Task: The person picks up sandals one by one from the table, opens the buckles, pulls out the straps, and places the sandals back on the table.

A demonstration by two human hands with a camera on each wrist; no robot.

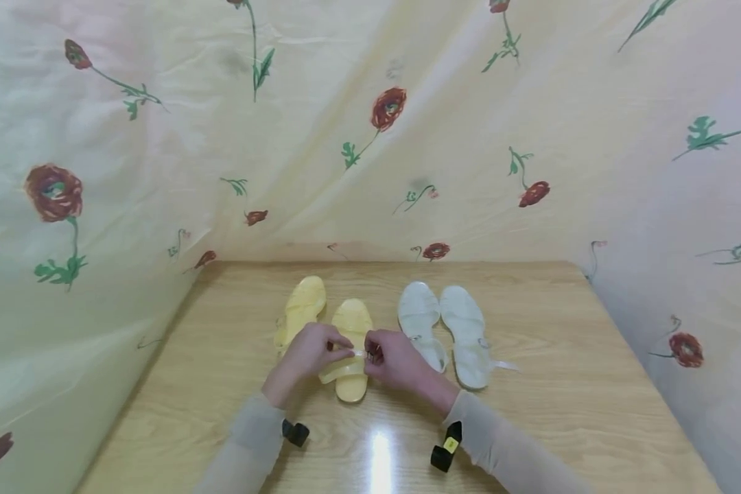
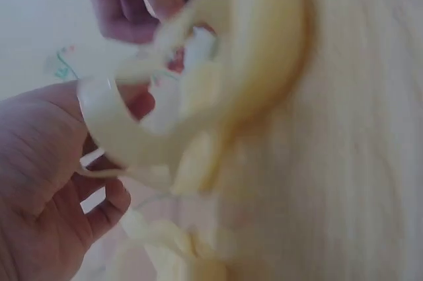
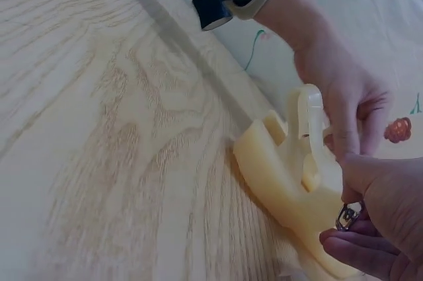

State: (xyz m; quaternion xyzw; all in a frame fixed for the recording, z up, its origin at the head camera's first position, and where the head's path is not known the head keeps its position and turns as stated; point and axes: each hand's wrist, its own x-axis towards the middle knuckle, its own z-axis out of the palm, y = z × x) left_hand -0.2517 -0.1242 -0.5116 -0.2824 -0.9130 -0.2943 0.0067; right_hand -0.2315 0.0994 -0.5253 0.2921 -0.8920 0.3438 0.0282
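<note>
Both hands meet over a yellow jelly sandal (image 1: pixel 353 315), which lies sole down on the table with its toe away from me. My left hand (image 1: pixel 311 348) pinches the end of its thin ankle strap between thumb and fingers. From the right, my right hand (image 1: pixel 401 360) holds the strap's small metal buckle (image 3: pixel 348 216) in its fingertips. A wide heel band (image 3: pixel 309 112) stands up in a loop in the right wrist view. Whether the strap passes through the buckle is hidden by fingers. The left wrist view is blurred.
The other yellow sandal (image 1: pixel 305 302) lies just left, partly behind my left hand. To the right are two whitish sandals, one (image 1: pixel 418 309) near my right hand and one (image 1: pixel 463 315) with its strap stretched out. Flowered cloth (image 1: pixel 321 137) hangs around the wooden table (image 1: pixel 531 302).
</note>
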